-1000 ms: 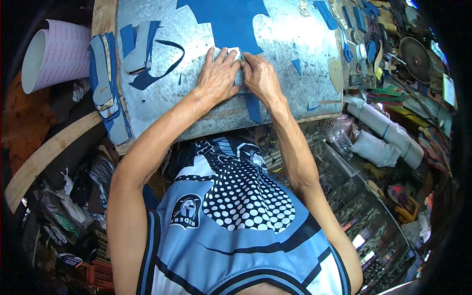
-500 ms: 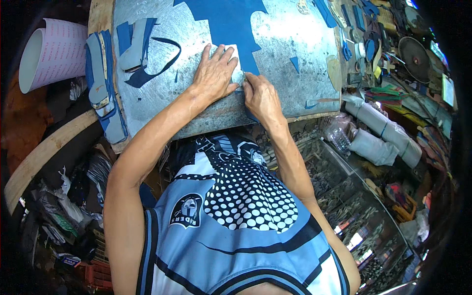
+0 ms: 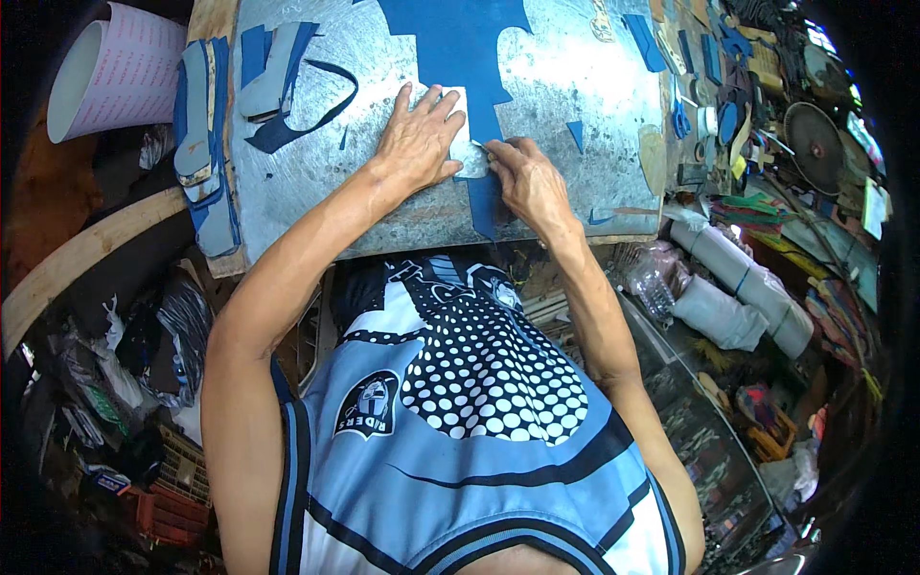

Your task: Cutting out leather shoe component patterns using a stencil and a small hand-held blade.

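My left hand (image 3: 414, 139) lies flat with fingers stretched over a pale pattern piece (image 3: 466, 161), pressing it down on a blue sheet of material (image 3: 460, 48). Just right of the pattern, my right hand (image 3: 532, 184) is closed in a pinch round a small thin blade (image 3: 482, 147); most of it is hidden by the fingers. The blade's tip is close to the pattern's right edge. Below the pattern, a tongue of blue material (image 3: 482, 209) reaches toward the near edge of the metal-topped table (image 3: 383, 225).
Cut pieces and a curved dark blue strap (image 3: 353, 91) lie at the table's left. A small blue scrap (image 3: 575, 134) is on the right. Beyond the right edge are blue-handled scissors (image 3: 680, 117) and a round fan (image 3: 815, 134). A rolled sheet (image 3: 115, 81) stands at far left.
My right hand has shifted slightly right and turned outward, uncovering the blue tongue below the pattern. My left hand stays pressed on the pattern. The whole view has tilted a little.
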Demonstrator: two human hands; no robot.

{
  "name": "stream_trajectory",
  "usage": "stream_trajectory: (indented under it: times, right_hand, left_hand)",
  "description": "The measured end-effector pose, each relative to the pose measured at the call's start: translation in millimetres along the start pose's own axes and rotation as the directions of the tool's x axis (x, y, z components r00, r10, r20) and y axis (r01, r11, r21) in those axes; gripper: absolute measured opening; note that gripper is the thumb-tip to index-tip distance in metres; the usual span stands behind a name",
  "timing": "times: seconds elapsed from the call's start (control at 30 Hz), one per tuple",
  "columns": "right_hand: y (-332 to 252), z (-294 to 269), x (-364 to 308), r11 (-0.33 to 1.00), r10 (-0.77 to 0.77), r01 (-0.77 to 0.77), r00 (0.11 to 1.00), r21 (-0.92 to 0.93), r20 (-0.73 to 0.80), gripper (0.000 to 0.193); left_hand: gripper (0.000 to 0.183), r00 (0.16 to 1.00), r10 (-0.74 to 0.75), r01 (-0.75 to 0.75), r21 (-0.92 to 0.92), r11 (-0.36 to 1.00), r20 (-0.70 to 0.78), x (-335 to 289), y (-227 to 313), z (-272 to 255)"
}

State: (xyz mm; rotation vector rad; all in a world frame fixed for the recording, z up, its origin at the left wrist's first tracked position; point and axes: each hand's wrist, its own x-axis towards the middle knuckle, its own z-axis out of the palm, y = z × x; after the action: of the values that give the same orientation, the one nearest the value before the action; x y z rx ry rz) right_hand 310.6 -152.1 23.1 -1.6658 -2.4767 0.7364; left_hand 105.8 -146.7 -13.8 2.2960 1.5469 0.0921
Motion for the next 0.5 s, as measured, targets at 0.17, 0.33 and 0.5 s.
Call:
stream_trajectory:
  times: [0.17,0.33,0.5]
  right_hand:
    - [16,-3,-5,0.997,-0.071,0.072,0.997,0.034,-0.017,0.026]
    - [23,-4,-9,0.997,-0.053,0.053,0.999,0.058,0.001,0.027]
    - [24,-4,-14,0.995,-0.031,0.029,0.999,0.095,0.019,0.028]
  left_hand:
    - [0.071,1.0,-0.029,0.029,0.009,1.0,0.002,1,2,2]
    - [0.071,1.0,-0.03,0.029,0.02,0.999,0.005,1,3,1]
    - [0.072,0.999,-0.034,0.034,0.026,0.999,0.003,1,2,3]
